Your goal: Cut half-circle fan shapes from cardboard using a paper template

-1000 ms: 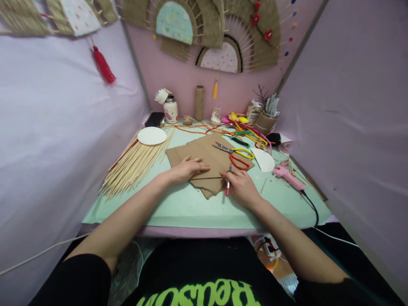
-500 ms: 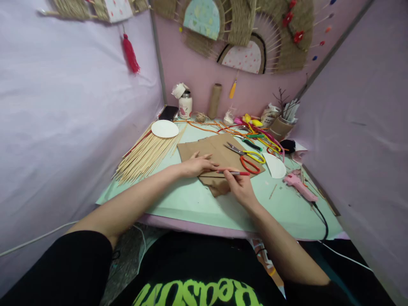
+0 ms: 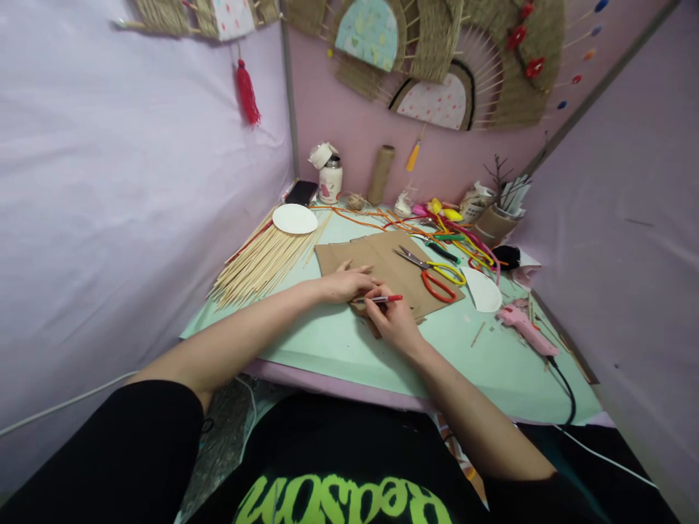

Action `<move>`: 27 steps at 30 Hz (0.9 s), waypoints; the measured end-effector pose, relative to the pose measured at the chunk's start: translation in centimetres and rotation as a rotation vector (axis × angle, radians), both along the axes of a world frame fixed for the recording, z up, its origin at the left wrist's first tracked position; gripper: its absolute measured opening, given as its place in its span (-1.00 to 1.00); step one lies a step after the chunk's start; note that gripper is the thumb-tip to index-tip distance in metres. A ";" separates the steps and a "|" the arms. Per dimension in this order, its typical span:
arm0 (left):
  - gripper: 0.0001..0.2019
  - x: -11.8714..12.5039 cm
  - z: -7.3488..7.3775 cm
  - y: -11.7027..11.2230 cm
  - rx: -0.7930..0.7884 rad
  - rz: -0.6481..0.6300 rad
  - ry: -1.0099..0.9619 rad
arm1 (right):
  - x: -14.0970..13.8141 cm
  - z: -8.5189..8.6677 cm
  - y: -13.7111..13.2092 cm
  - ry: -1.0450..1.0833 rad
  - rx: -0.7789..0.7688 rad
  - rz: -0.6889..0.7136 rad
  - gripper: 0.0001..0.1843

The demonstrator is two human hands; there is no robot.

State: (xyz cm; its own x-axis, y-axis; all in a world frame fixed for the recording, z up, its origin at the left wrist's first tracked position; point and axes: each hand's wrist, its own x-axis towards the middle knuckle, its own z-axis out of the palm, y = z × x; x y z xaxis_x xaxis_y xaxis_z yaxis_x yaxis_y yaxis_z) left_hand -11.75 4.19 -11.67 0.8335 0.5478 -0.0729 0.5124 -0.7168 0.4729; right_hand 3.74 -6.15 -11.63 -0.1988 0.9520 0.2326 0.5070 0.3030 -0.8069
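Note:
A brown sheet of cardboard (image 3: 376, 251) lies on the table in front of me. My left hand (image 3: 349, 284) rests flat on its near left part, fingers stretched out. Close beside it, my right hand (image 3: 394, 320) pinches a red pen (image 3: 389, 298), held low over the cardboard's near edge. The pen's tip is hard to make out between the two hands. Scissors (image 3: 431, 274) with one yellow and one red handle lie partly spread on the cardboard, right of my hands.
Thin wooden sticks (image 3: 262, 266) lie at the left, with a white oval (image 3: 295, 218) on them. To the right are a white cut piece (image 3: 481, 289) and a pink glue gun (image 3: 527, 330) with its cord. Pipe cleaners (image 3: 470, 244), a jar (image 3: 330, 180) and a cardboard tube (image 3: 381, 175) are behind.
My right hand has moved left with the pen, close to my left hand. My left hand stays on the cardboard. The whole view has shifted slightly.

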 end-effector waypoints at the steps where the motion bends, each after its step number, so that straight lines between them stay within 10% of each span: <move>1: -0.65 0.0 0.0 0.0 -0.001 0.000 -0.002 | -0.1 0.0 0.0 -0.013 0.011 -0.001 -0.86; 27: -0.65 0.0 0.6 -0.3 0.038 -0.003 0.022 | 0.0 0.4 0.1 -0.050 -0.044 -0.044 -0.85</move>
